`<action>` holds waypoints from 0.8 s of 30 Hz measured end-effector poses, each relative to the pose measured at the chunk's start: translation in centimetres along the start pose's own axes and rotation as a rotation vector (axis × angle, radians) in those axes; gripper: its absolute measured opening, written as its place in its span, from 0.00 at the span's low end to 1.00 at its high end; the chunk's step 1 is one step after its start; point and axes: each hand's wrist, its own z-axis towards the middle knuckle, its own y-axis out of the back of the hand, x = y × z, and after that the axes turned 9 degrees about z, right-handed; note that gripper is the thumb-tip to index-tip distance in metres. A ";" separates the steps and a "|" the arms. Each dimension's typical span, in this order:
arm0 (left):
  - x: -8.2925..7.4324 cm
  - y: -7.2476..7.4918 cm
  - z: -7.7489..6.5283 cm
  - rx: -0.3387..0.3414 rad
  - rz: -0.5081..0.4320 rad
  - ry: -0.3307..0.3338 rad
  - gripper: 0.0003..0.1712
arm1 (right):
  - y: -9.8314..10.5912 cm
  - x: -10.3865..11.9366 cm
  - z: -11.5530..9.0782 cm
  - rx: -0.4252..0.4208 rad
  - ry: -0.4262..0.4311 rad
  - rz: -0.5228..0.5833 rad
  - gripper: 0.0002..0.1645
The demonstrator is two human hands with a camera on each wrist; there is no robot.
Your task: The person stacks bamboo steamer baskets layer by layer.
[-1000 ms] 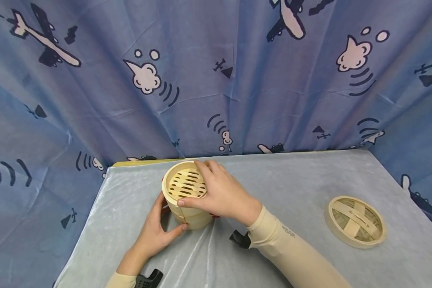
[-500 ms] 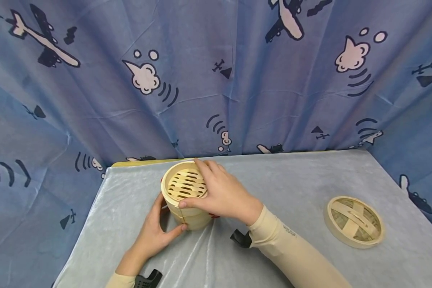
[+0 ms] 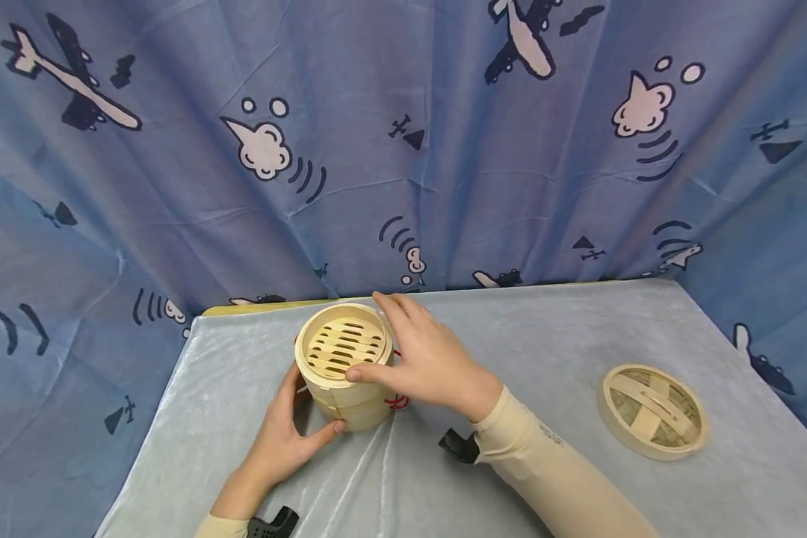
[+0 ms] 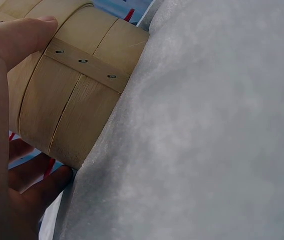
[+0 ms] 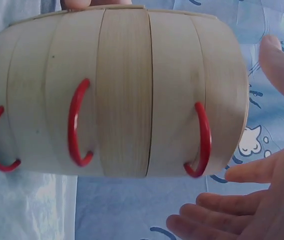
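A stack of round bamboo steamer baskets [image 3: 350, 403] stands upright on the cloth, its slatted floor [image 3: 345, 347] showing from above. My left hand [image 3: 279, 448] grips the left side of the stack, thumb at the front and fingers round the back; in the left wrist view the thumb presses the wall beside a stapled strip [image 4: 82, 61]. At the upper right is my right hand [image 3: 437, 359], fingers spread. The right wrist view shows these fingers straight and apart from the wall [image 5: 126, 90], where red rings [image 5: 203, 140] stick out.
A round bamboo lid [image 3: 648, 424] with a woven top and a handle lies at the right of the table. Grey cloth [image 3: 511, 336] covers the tabletop. A blue patterned curtain [image 3: 350, 149] hangs close behind the back edge.
My right hand has let go of the top basket's rim and shifted slightly right. The left hand keeps its hold on the stack. The whole head view has shifted a little.
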 end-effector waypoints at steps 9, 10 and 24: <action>0.0 -0.1 0.1 0.015 -0.017 0.000 0.73 | 0.9 -1.2 -1.4 -0.045 -0.004 0.017 0.67; 0.0 -0.1 0.1 0.015 -0.020 -0.003 0.73 | 1.0 -1.4 -1.6 -0.051 -0.007 0.017 0.67; -0.4 0.2 0.0 0.008 -0.011 0.021 0.74 | 2.4 -3.5 -3.6 -0.085 -0.078 0.002 0.66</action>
